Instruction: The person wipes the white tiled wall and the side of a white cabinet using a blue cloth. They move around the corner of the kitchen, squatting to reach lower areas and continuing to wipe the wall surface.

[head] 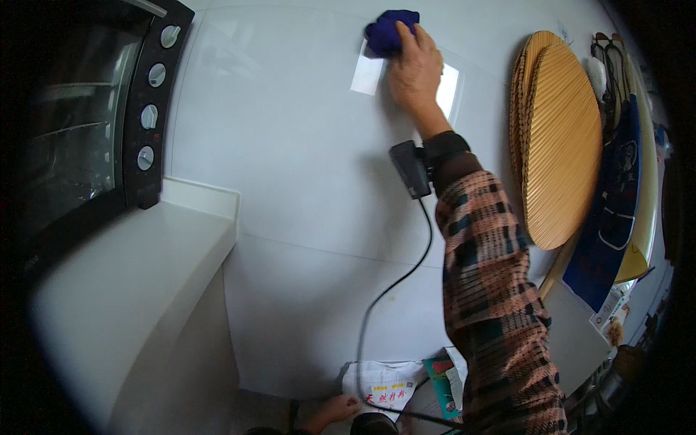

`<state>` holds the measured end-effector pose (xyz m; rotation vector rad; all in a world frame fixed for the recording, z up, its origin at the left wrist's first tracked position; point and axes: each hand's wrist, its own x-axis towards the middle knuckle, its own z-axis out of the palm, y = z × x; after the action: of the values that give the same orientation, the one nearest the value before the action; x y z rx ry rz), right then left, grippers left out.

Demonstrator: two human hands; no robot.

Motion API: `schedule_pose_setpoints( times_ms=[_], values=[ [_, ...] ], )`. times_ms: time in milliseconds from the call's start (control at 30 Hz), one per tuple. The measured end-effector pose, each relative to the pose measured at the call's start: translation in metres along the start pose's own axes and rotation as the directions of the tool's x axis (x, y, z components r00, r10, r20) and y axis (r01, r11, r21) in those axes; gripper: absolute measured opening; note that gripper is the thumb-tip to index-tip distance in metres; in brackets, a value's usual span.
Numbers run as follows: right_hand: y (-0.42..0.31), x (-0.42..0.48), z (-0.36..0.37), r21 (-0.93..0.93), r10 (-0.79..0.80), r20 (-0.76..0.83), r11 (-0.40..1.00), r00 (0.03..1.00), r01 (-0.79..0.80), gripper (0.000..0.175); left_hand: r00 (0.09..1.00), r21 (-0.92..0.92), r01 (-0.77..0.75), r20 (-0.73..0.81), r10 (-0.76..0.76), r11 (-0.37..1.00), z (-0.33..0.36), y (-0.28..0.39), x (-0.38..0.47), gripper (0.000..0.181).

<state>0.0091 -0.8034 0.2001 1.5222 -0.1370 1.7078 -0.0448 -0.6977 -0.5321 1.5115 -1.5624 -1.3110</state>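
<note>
My right hand (416, 70) grips a bunched dark purple cloth (390, 33) and presses it against a glossy white tiled wall (293, 136). A plaid sleeve covers that arm, and a small black device (411, 169) is strapped at the wrist, with a black cable (375, 304) hanging from it. Low in the view, my left hand (338, 409) hangs beside a white sack (380, 383) printed with red characters. Its fingers look loosely curled, but they are too small and partly hidden to tell more.
At the left, a black countertop oven (142, 98) with several knobs stands on a white counter (163, 234) with a raised edge. Round ribbed stalk trays (563, 147) hang on the right, next to a blue apron (603, 217). A green printed packet (441, 380) is beside the sack.
</note>
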Motion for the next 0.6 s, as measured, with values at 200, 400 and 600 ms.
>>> schedule_pose_setpoints(
  times_ms=[200,400,600],
  values=[
    [-0.101,-0.125,-0.018,0.363,-0.325,0.311,0.909,0.893,0.205,0.047,0.999,-0.049,0.007,0.048,-0.005,0.999,-0.012,0.023,-0.022,0.046],
    [-0.145,-0.244,-0.104,0.787,-0.829,0.481,0.552,0.287,0.276,0.041,0.998,-0.07,0.065,-0.011,-0.066,0.995,-0.019,0.034,-0.034,0.043],
    [-0.081,-0.161,-0.06,0.611,-0.71,0.334,0.664,0.62,0.431,0.038,0.999,-0.114,0.011,-0.031,-0.015,0.993,-0.013,0.033,-0.031,0.041]
  ],
)
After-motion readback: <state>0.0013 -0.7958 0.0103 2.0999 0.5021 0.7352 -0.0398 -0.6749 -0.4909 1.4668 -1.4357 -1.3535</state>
